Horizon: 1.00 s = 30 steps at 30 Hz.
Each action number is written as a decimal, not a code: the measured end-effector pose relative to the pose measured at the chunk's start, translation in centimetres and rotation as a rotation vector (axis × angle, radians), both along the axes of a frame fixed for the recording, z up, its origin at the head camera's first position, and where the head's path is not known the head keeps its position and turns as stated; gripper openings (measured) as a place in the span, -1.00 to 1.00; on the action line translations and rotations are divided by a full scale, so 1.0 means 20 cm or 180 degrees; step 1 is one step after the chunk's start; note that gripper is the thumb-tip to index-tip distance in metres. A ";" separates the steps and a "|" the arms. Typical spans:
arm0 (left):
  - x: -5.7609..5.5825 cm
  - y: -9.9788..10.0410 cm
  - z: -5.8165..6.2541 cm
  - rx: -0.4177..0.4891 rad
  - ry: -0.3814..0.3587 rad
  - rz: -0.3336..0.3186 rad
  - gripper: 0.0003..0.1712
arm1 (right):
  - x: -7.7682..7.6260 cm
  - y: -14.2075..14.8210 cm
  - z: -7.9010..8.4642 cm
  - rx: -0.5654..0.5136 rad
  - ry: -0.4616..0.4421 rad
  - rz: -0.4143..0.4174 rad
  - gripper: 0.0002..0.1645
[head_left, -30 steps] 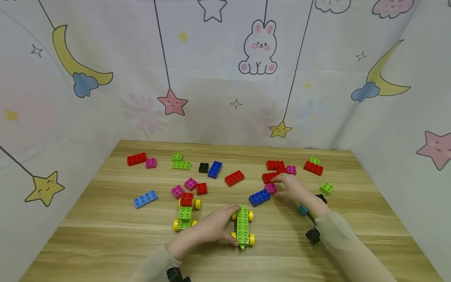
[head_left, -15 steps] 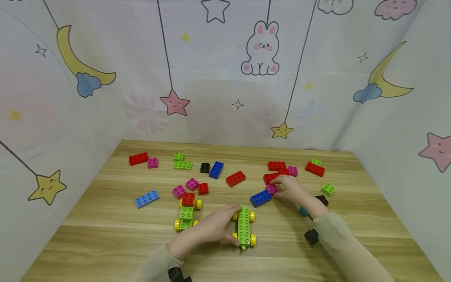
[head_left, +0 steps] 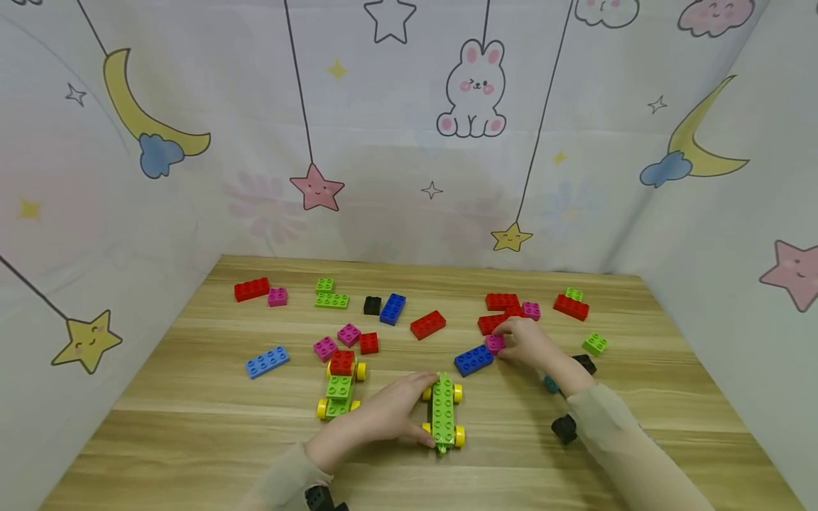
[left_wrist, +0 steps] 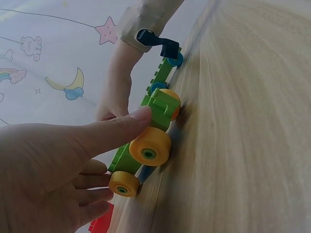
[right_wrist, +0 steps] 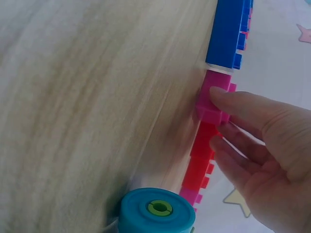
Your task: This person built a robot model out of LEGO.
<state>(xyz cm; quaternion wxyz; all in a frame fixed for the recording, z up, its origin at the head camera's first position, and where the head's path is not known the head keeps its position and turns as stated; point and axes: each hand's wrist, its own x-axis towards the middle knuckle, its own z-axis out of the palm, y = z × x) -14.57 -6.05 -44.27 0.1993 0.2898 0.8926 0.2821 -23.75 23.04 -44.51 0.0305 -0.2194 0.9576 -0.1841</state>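
Note:
My left hand (head_left: 386,411) grips a green toy car base (head_left: 442,408) with yellow wheels, thumb at its near end and fingers at the far end. In the left wrist view, the thumb lies against the base just above a yellow wheel (left_wrist: 150,146). My right hand (head_left: 529,344) pinches a small pink brick (right_wrist: 214,97), its thumb flat on one side. The pink brick stays low at the tabletop, close to a dark blue brick (head_left: 473,360). Several red bricks (head_left: 501,301) lie just beyond the right hand.
A built green car (head_left: 339,388) with a red brick on top stands left of the left hand. A base with teal wheels (right_wrist: 156,213) sits partly hidden under the right forearm. Loose bricks are scattered toward the back, including a light blue one (head_left: 267,362). A printed curtain (head_left: 396,142) hangs behind.
The pink brick in my right hand has shifted slightly right, away from the dark blue brick. My left hand and the green car base stay in place.

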 end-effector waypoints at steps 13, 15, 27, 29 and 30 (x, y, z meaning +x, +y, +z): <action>0.00 0.00 -0.01 -0.0007 0.0053 -0.0002 0.15 | 0.01 0.03 0.01 -0.0074 -0.0217 -0.0191 -0.65; 0.00 0.00 -0.01 -0.0004 0.0051 0.0001 0.15 | 0.02 0.03 0.02 -0.0083 -0.0224 -0.0216 -0.66; 0.00 0.00 -0.01 0.0050 0.0043 0.0016 0.16 | 0.11 -0.02 0.13 -0.0362 0.0213 -0.0299 -0.63; 0.00 0.00 -0.01 0.0058 0.0037 0.0027 0.16 | 0.13 -0.04 0.14 -0.0482 0.0300 -0.0252 -0.62; 0.00 0.00 -0.01 0.0062 0.0034 0.0033 0.16 | 0.14 -0.06 0.15 -0.0548 0.0340 -0.0228 -0.62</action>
